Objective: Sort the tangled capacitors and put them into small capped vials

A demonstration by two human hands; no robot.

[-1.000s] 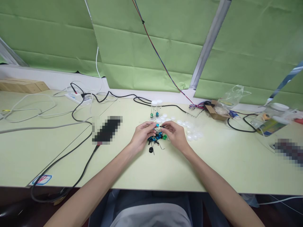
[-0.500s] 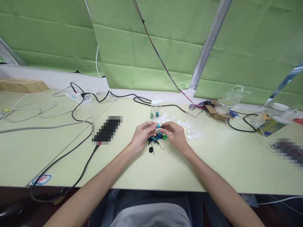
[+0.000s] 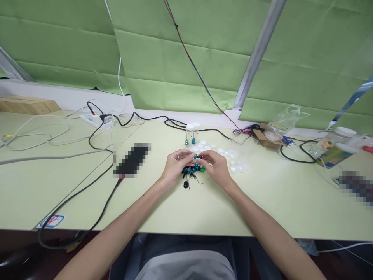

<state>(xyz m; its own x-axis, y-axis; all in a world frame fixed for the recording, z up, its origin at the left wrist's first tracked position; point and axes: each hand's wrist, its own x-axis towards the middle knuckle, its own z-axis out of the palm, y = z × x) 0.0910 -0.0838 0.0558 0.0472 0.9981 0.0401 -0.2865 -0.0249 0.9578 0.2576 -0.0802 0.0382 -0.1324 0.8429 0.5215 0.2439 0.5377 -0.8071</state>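
My left hand (image 3: 175, 165) and my right hand (image 3: 215, 165) meet over the table, fingers pinched around a small blue part with a black end (image 3: 199, 156). A thin pale wire crosses the fingers of my left hand. Just below both hands lies a pile of small blue and black parts (image 3: 190, 170) with thin metal pins. A green piece (image 3: 203, 169) sits at its right side, and a round black piece (image 3: 186, 184) lies in front. Behind the hands stand clear tubes with white caps (image 3: 190, 127), green and blue parts inside. My fingers partly hide the held part.
White round caps (image 3: 233, 170) are scattered right of the tubes. A black pixelated object (image 3: 132, 160) with a cable lies to the left. At the right back are a cardboard box (image 3: 266, 140) and a clear jar (image 3: 340, 136). Cables and a power strip (image 3: 97, 120) run along the back left.
The blue part between my fingertips has shifted slightly right and turned, and my left fingers have closed in nearer to it. The pile and the tubes stay put.
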